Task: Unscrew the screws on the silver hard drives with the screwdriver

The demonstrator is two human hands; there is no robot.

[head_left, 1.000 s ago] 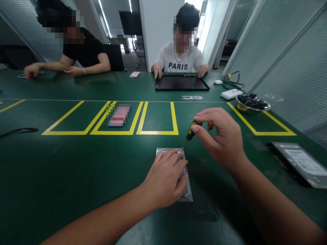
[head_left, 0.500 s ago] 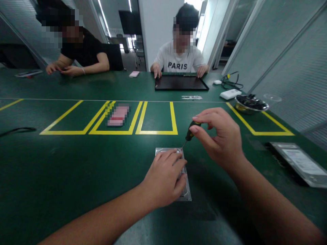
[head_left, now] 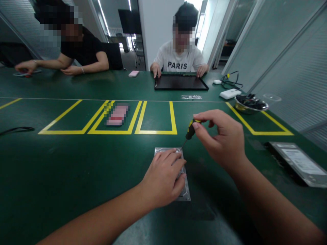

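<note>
A silver hard drive (head_left: 184, 194) lies flat on the green table in front of me. My left hand (head_left: 163, 180) rests on top of it, fingers curled over its casing and pressing it down. My right hand (head_left: 221, 137) pinches a small black-and-yellow screwdriver (head_left: 189, 131) by the handle. The screwdriver's thin tip points down at the drive's far right corner.
Another hard drive (head_left: 297, 163) lies at the right edge. A metal bowl (head_left: 251, 103) of dark parts, a white box (head_left: 231, 93) and cables sit far right. Yellow taped boxes (head_left: 155, 117) mark the middle of the table. Two people sit opposite, one with a black tray (head_left: 181, 83).
My right hand has turned the screwdriver slightly, its handle shifting a little. The person at far left moved a hand outward along the table. My left hand stays on the drive.
</note>
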